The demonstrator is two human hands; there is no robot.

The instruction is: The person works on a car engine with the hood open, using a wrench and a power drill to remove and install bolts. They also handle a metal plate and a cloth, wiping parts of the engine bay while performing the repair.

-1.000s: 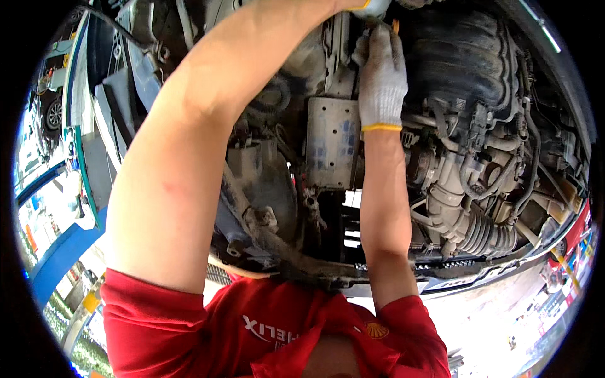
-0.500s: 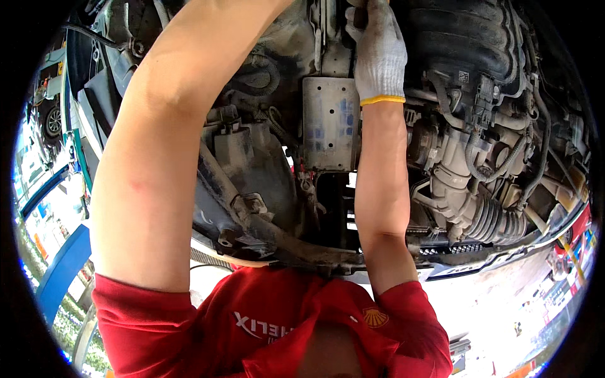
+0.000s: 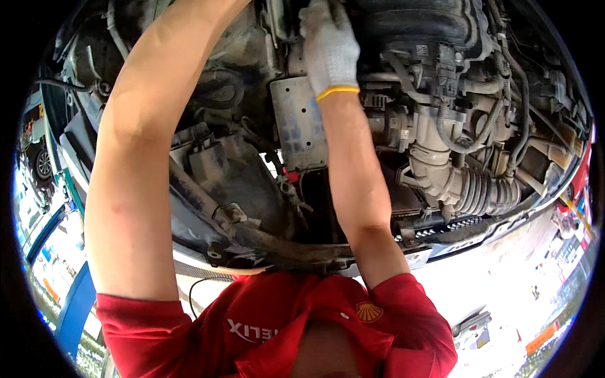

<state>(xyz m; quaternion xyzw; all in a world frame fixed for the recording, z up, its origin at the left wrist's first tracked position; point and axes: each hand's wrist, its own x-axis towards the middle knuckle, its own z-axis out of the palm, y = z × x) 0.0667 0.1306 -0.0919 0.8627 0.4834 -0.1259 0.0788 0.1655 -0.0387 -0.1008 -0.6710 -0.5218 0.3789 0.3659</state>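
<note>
My right hand (image 3: pixel 332 47), in a whitish knit glove with a yellow cuff, reaches into the engine bay at the top of the view. Its fingers look curled together near the upper edge, and whatever they hold is hidden. Just below and left of the glove lies a flat grey metal plate (image 3: pixel 299 123) with small holes and bluish marks. My left forearm (image 3: pixel 135 138) stretches up over the left part of the bay, and that hand lies beyond the upper edge.
Right of my arm are a black ribbed engine cover (image 3: pixel 413 22), a corrugated air intake hose (image 3: pixel 482 192) and a wiring hose (image 3: pixel 469 148). A dark plastic box (image 3: pixel 233 173) sits on the left. The car's front edge (image 3: pixel 283 255) runs before my chest. A blue post (image 3: pixel 74 302) stands at lower left.
The engine bay has shifted left and slightly up in the view. My right forearm now slants more to the left, with the glove nearer the plate's upper edge.
</note>
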